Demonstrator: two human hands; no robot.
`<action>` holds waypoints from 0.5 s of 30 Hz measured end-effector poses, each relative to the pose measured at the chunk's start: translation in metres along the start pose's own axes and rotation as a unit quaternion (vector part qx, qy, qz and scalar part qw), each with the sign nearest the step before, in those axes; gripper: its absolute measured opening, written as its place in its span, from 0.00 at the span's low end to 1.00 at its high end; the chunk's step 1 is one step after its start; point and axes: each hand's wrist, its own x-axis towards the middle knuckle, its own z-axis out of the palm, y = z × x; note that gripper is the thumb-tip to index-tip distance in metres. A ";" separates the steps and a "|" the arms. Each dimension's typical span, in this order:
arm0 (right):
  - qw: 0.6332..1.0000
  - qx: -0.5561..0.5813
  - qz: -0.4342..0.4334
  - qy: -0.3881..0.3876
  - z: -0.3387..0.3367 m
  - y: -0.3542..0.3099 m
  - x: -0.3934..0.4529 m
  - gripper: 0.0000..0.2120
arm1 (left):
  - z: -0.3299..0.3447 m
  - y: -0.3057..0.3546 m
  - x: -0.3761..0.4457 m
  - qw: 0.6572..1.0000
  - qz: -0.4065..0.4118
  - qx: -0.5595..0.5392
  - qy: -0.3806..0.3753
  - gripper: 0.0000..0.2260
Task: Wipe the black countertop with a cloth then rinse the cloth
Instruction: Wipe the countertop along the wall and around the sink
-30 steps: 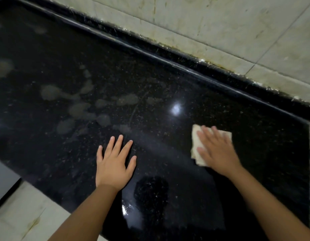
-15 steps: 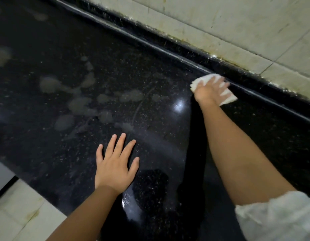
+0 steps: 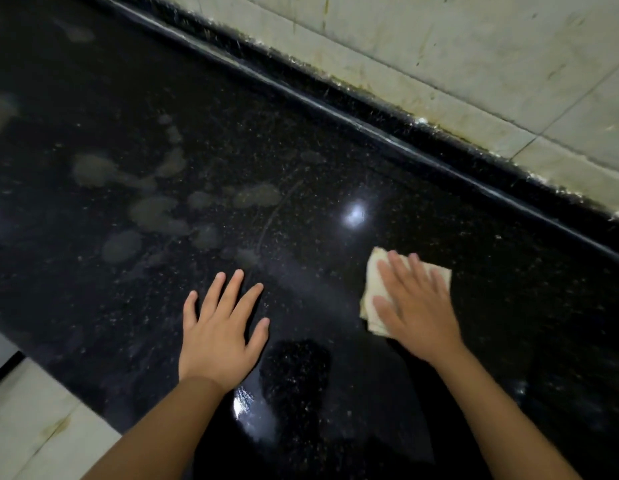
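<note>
The table [image 3: 336, 161] is glossy black speckled stone, dulled by matt greyish smears [image 3: 152, 209], the cloth [image 3: 374, 289] is soft, pale and folded, and the wall tiles [image 3: 474, 46] look matt and stained.

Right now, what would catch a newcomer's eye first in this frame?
Probably the pale folded cloth pressed flat under the right hand at right of centre, bright against the black countertop. Next, the cluster of dull, cloudy smears at left of centre, beyond the left hand, which rests flat near the front edge. A sharp light reflection glints beyond the cloth.
</note>
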 end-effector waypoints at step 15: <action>0.998 0.051 -0.017 0.037 -0.003 -0.077 0.062 0.26 | -0.001 0.000 0.000 1.000 -0.015 -0.001 -0.009 0.24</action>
